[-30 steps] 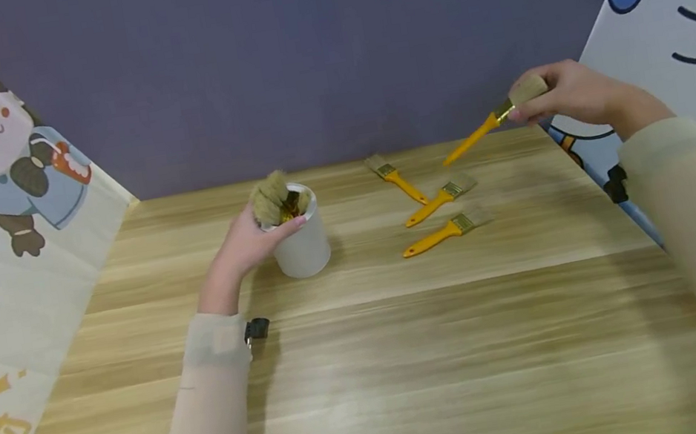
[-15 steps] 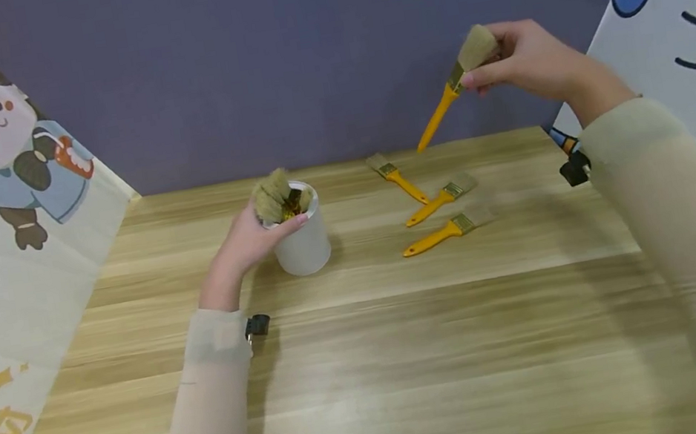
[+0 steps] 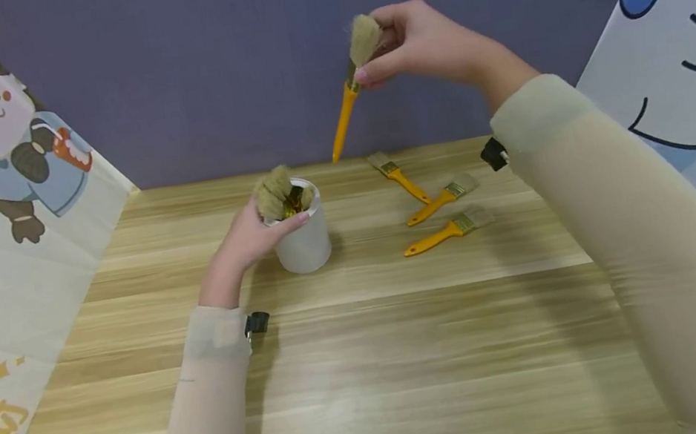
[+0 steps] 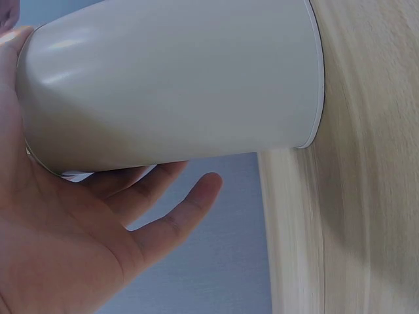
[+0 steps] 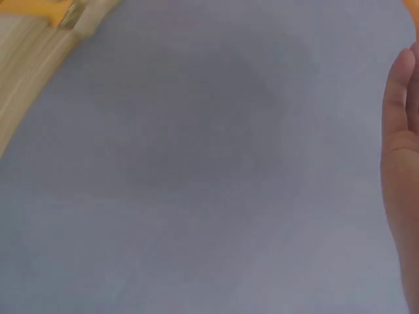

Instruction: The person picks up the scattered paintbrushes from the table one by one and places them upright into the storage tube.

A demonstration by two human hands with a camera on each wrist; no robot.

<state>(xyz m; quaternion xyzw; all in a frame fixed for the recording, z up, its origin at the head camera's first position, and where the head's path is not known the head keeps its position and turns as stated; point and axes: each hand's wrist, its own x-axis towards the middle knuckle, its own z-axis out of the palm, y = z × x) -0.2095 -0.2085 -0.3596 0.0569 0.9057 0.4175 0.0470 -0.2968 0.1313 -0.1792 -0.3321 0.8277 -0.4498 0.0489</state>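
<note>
My left hand grips a white cylindrical can around its upper side, thumb along the rim. Bristle ends of several paintbrushes stick up out of the can. In the left wrist view the can stands on the wooden table, with my palm beside its top. My right hand pinches a paintbrush near its metal band, up in the air to the right of and above the can. Its pale bristles point up and its yellow handle slants down to the left.
Three more yellow-handled paintbrushes lie on the wooden table right of the can: one at the back, one in the middle, one in front. A dark wall rises behind; printed cartoon panels flank both sides.
My right hand has carried the paintbrush leftward and upward from the right side, its handle turning steeper. The left hand and the can stay in place.
</note>
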